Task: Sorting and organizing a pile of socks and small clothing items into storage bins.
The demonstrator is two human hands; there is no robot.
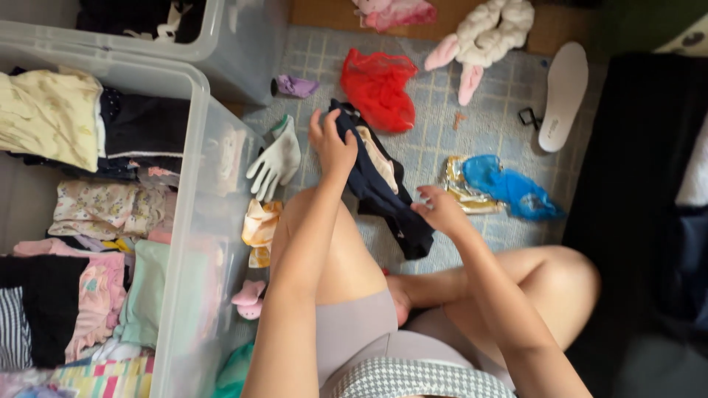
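Here you sit on the floor with your legs folded, and you hold a dark blue garment (383, 193) in front of your knees. Your left hand (332, 141) is closed tight on the top edge of it, up high, so the cloth hangs down from your fist. Your right hand (441, 210) is lower and to the side, just at the other edge of the cloth. Its fingers are curled, but you cannot tell if they pinch the cloth or only touch it.

The garment is not folded yet. It hangs long and loose between your two hands, and its bottom end rests on the pale blue rug (435, 147).

Beside your left leg stands a big clear bin (193, 221). Many folded clothes already lie in it in neat piles, so a good part of the work looks done.

Much is left, too. On the rug past your hands lie a red cloth (377, 88), a bright blue cloth (510, 188), a white glove (274, 161), a small purple piece (295, 86) and a yellow piece (259, 227) by the bin. A white fluffy thing with pink ears (483, 37) and a white shoe insole (564, 92) lie farther off.
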